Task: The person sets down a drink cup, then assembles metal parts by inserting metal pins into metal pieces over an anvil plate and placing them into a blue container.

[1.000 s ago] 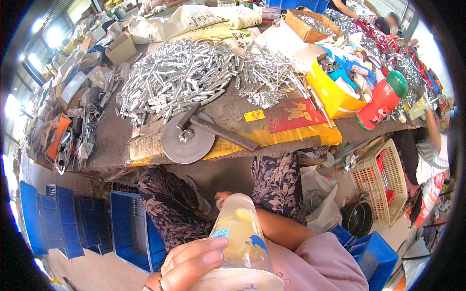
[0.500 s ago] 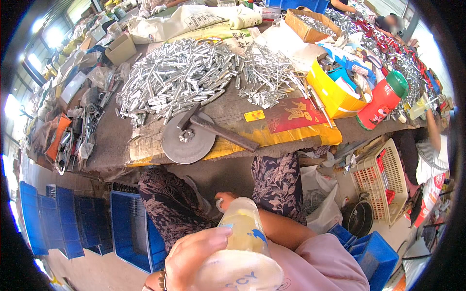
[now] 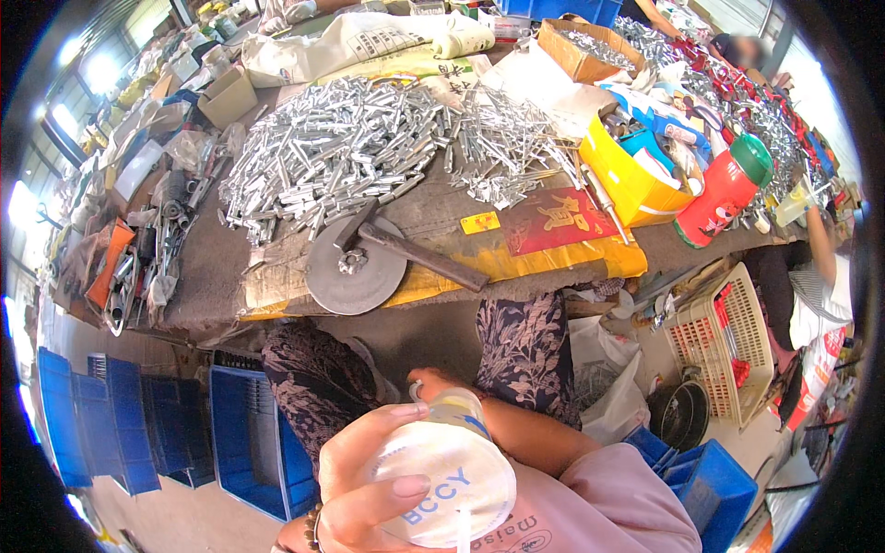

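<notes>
My left hand (image 3: 369,484) is closed round a lidded plastic drink cup (image 3: 452,415) held near my chest. Its fingers wrap the side, and the thumb lies on the white lid, which carries blue print. The lid faces me, and a pale straw (image 3: 464,530) shows at its lower edge. Beyond the cup, in my lap, my right hand (image 3: 431,380) has its fingers curled in, with a ring-like band on one finger. The cup partly covers that hand, so anything in it is hidden. On the bench ahead, a hammer (image 3: 419,253) lies across a round metal disc (image 3: 346,286).
Heaped silvery metal tubes (image 3: 332,152) and thinner pins (image 3: 507,147) cover the bench. A yellow box (image 3: 636,180) and a red canister (image 3: 724,194) stand at right. Blue bins (image 3: 253,452) are at lower left, a cream basket (image 3: 719,341) at right. A person's arm (image 3: 820,244) shows far right.
The cup has tipped so its lid turns more toward me, and the straw has come into view. My left thumb now shows on the lid. The right hand stays in my lap.
</notes>
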`<state>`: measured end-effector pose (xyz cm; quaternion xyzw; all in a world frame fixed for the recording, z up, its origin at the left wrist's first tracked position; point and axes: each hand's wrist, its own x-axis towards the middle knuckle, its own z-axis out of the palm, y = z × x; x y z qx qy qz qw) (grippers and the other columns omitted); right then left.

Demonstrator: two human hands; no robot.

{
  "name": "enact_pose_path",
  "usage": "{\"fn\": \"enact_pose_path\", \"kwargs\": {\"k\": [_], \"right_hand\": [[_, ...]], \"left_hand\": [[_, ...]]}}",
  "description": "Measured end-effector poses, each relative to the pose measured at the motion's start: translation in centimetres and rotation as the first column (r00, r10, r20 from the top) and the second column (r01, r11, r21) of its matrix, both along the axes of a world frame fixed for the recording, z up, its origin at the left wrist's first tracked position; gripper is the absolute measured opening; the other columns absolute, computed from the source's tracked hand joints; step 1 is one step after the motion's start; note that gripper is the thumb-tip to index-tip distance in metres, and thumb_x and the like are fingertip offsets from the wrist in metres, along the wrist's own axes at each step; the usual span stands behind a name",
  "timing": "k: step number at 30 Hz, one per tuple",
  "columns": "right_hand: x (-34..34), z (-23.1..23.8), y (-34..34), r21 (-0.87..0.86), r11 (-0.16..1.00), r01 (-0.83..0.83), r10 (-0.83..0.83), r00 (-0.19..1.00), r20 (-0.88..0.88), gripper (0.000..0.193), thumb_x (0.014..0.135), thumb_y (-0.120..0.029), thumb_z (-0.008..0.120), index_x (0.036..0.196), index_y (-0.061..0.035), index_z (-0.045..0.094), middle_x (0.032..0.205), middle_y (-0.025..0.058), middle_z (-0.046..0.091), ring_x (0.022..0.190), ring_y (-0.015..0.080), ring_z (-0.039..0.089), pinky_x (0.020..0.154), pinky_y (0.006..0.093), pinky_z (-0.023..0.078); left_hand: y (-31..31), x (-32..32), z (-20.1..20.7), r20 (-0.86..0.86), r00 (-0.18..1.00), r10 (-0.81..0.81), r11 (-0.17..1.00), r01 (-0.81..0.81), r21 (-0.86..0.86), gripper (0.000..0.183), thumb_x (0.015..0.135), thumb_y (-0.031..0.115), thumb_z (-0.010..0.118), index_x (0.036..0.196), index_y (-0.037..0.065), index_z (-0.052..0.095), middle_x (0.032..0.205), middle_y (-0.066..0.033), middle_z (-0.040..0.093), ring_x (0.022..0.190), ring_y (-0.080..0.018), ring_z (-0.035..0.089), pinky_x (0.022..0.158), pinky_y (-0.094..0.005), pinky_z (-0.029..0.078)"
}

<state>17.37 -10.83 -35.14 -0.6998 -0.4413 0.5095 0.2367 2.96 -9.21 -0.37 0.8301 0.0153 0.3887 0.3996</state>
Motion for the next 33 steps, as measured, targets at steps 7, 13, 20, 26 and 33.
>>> {"fn": "enact_pose_path", "kwargs": {"k": [7, 13, 20, 26, 33], "right_hand": [[-0.3, -0.7, -0.1, 0.025, 0.999, 0.024, -0.024, 1.0, -0.011, 0.041, 0.091, -0.014, 0.062, 0.131, -0.0097, 0.07, 0.132, 0.0245, 0.068, 0.125, 0.0409, 0.065, 0.106, 0.0474, 0.05], [-0.2, -0.7, -0.1, 0.055, 0.998, -0.027, 0.026, 0.999, 0.032, 0.041, 0.091, -0.012, 0.062, 0.131, -0.0074, 0.07, 0.133, 0.0257, 0.068, 0.125, 0.0413, 0.065, 0.105, 0.0473, 0.051], [0.2, -0.1, 0.0, 0.015, 0.999, -0.032, 0.032, 0.999, -0.017, 0.04, 0.092, -0.013, 0.06, 0.131, -0.0068, 0.07, 0.132, 0.0256, 0.068, 0.125, 0.0412, 0.065, 0.104, 0.0459, 0.051], [-0.1, 0.4, 0.0, 0.062, 0.998, 0.007, -0.008, 1.0, 0.022, 0.043, 0.093, -0.012, 0.06, 0.134, -0.0075, 0.068, 0.136, 0.0249, 0.066, 0.129, 0.0409, 0.062, 0.108, 0.0466, 0.049], [0.0, 1.1, 0.0, -0.014, 1.0, 0.003, -0.002, 1.0, 0.03, 0.042, 0.092, -0.012, 0.061, 0.133, -0.0082, 0.069, 0.137, 0.0251, 0.065, 0.129, 0.0413, 0.062, 0.108, 0.0463, 0.049]], "left_hand": [[0.2, -0.2, 0.1, -0.014, 1.0, -0.012, 1.0, 0.012, -0.001, 0.07, 0.08, 0.026, 0.094, 0.128, 0.007, 0.047, 0.133, -0.0416, 0.053, 0.116, -0.0514, 0.066, 0.09, -0.0524, 0.062], [0.3, -0.4, 0.3, -0.049, 0.998, -0.032, 0.999, 0.032, 0.009, 0.068, 0.081, 0.028, 0.093, 0.125, 0.006, 0.046, 0.135, -0.0422, 0.051, 0.117, -0.0526, 0.065, 0.089, -0.0532, 0.062], [0.3, -0.3, 0.1, -0.042, 0.998, -0.054, 0.999, 0.054, 0.009, 0.067, 0.083, 0.034, 0.091, 0.124, 0.005, 0.046, 0.135, -0.0427, 0.051, 0.117, -0.0529, 0.065, 0.091, -0.0539, 0.061], [-1.7, 0.1, -0.3, -0.024, 0.997, 0.072, 0.996, -0.073, -0.05, 0.061, 0.082, 0.031, 0.092, 0.124, 0.015, 0.05, 0.131, -0.0366, 0.054, 0.109, -0.0453, 0.068, 0.085, -0.0464, 0.063], [-1.2, 0.2, -0.1, 0.084, 0.996, -0.022, 0.998, 0.026, -0.051, 0.067, 0.079, 0.028, 0.094, 0.126, 0.009, 0.051, 0.133, -0.0417, 0.052, 0.11, -0.05, 0.069, 0.084, -0.046, 0.066]]}}
